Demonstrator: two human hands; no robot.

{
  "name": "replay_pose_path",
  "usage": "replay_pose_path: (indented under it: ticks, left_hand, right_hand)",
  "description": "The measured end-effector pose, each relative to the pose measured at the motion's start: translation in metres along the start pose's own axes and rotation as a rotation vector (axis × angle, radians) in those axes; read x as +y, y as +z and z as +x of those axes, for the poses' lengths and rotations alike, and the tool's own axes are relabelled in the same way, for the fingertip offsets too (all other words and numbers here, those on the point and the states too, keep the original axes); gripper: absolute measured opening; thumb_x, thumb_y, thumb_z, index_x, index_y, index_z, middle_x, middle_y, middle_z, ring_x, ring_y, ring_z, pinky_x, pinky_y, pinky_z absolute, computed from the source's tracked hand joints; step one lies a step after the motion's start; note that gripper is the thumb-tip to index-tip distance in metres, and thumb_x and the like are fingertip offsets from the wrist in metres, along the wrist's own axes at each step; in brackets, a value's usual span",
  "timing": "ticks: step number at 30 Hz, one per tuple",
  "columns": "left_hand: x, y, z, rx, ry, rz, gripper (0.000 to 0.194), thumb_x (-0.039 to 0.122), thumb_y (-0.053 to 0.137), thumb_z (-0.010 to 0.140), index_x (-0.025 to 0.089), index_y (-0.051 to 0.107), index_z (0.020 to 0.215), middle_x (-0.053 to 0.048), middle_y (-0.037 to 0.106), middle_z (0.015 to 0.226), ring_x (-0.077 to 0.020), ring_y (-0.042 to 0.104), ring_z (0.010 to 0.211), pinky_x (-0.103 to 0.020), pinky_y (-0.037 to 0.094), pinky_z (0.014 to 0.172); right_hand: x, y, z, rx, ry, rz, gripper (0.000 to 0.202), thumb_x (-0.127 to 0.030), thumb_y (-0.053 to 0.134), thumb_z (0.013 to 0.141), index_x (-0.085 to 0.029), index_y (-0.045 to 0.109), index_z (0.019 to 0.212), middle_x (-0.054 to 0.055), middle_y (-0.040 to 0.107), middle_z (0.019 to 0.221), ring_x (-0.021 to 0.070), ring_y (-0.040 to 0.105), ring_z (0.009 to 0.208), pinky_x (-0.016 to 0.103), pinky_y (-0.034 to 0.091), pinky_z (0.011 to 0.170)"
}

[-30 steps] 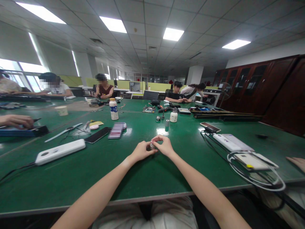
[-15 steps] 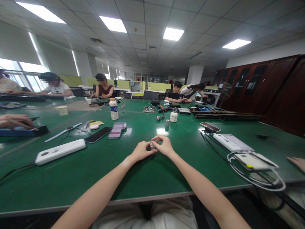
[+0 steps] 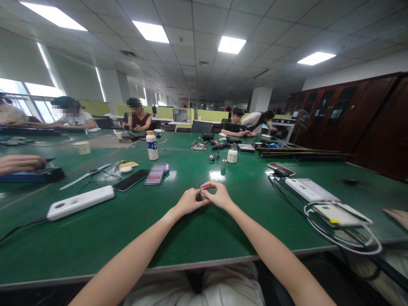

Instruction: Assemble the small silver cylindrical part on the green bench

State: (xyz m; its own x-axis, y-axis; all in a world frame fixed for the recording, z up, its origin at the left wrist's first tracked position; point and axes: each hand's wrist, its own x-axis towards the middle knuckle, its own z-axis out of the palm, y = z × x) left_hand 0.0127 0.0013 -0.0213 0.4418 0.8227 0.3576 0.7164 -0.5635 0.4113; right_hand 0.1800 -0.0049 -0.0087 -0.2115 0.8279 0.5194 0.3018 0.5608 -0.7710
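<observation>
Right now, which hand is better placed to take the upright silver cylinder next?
Probably the right hand: the silver cylinder stands nearer to it than to the left hand. Both hold a small metallic piece.

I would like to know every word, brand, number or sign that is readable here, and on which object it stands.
"2", as it seems: on the white device at the right, near the cables.
Too blurred to read: print on the bottle's blue label.
Too small to read: marks on the small white jar; any sign on the red diamond at the back.
None visible: on the small metal piece.
</observation>
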Motion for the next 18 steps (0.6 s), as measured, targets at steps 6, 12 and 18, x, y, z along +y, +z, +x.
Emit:
replay_pose_path:
  ticks: [6,12,18]
  left_hand:
    - [0.0019,-0.0016,-0.0008,-0.008,0.004,-0.005,0.039,0.053,0.062,0.082,0.017,0.071,0.095,-0.006,0.072,0.080,-0.0229,0.065,0.077,-0.028,0.042,0.068]
    - [0.0005,-0.0006,-0.0001,-0.003,0.005,-0.003,0.041,0.054,0.063,0.081,0.018,0.072,0.097,-0.005,0.072,0.080,-0.0227,0.065,0.077,-0.027,0.042,0.068]
    - [0.0009,-0.0004,-0.0002,-0.003,-0.001,-0.004,0.041,0.053,0.063,0.081,0.017,0.072,0.097,-0.006,0.072,0.081,-0.0233,0.065,0.077,-0.028,0.043,0.069]
  right_hand:
    - [-0.0016,-0.0013,0.0002,0.008,-0.010,-0.014,0.015,-0.021,0.065,0.075,-0.019,0.072,0.089,0.003,0.075,0.083,0.0186,0.072,0.081,0.033,0.056,0.080]
    - [-0.0007,-0.0012,0.0007,0.000,-0.008,-0.009,0.014,-0.021,0.065,0.076,-0.019,0.072,0.088,0.003,0.076,0.085,0.0184,0.072,0.081,0.033,0.056,0.081]
    - [-0.0013,-0.0014,0.0006,-0.001,-0.016,-0.005,0.013,-0.020,0.064,0.076,-0.019,0.072,0.087,0.003,0.076,0.084,0.0181,0.072,0.080,0.033,0.057,0.080]
